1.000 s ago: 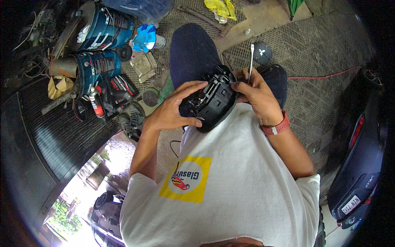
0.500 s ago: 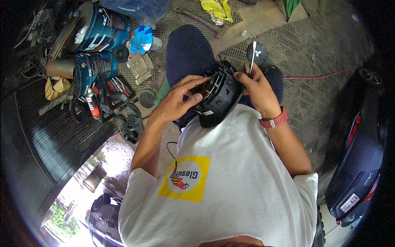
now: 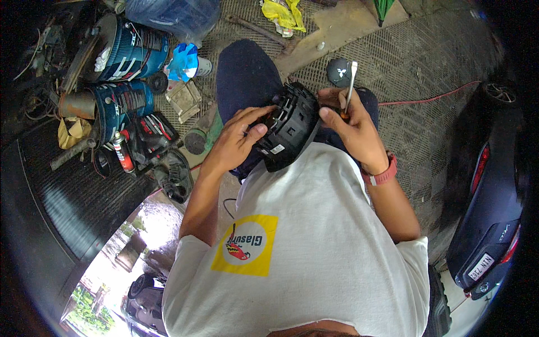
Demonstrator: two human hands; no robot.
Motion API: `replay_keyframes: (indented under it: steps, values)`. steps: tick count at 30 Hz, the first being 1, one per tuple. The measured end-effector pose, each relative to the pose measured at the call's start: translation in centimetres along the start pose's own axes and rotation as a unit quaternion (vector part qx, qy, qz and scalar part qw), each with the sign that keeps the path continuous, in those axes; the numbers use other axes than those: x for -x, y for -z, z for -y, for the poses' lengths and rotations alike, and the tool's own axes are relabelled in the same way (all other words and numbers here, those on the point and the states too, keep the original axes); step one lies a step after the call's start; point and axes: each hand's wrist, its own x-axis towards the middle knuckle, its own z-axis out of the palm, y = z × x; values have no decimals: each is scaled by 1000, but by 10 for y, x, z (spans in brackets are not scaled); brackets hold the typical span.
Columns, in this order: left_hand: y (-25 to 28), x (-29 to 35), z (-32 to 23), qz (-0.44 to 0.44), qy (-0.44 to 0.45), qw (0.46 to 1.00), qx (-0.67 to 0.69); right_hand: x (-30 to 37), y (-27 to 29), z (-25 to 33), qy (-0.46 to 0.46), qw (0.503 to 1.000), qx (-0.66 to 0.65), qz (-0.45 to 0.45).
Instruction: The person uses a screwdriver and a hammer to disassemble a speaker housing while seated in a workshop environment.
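Note:
A black plastic car part (image 3: 297,121), curved, with slots, clips and a small white label, rests across my lap at the shirt's hem. My left hand (image 3: 236,140) holds its left side, thumb and fingers spread around the edge; some fingertips are hidden behind it. Just off its right edge, my right hand (image 3: 356,132) grips a flathead screwdriver (image 3: 351,84). The pale metal blade points up and away from the part. Only a bit of the orange handle shows inside the closed fingers.
Blue drums (image 3: 126,106), a red spray can (image 3: 123,151) and a pair of dark sandals (image 3: 175,175) are at left. A round black cover (image 3: 339,72) lies beyond my right knee. A red hose (image 3: 432,104) crosses the floor toward a dark car (image 3: 485,224).
My right hand has drawn back slightly to the right, its thumb leaving the part, and the screwdriver has tilted further right. The left hand keeps its hold.

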Motion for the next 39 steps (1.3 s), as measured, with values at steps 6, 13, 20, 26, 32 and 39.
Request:
replay_keyframes:
  steps: [6,13,20,26,32,39]
  values:
    - [0,-8,-5,-31,-12,999,9,10,-2,20,279,948,146,42]
    - [0,-8,-1,-49,-4,999,18,8,-11,19,309,936,161,53]
    - [0,-3,6,-51,-17,994,92,-1,-9,7,318,933,167,33]
    - [3,5,11,-20,-25,991,132,-21,1,12,268,951,153,1]
    - [10,7,-21,-51,-33,993,103,-47,12,3,272,961,54,1]
    - [6,21,-53,-187,-90,978,-40,-46,-20,-35,47,966,-255,21]
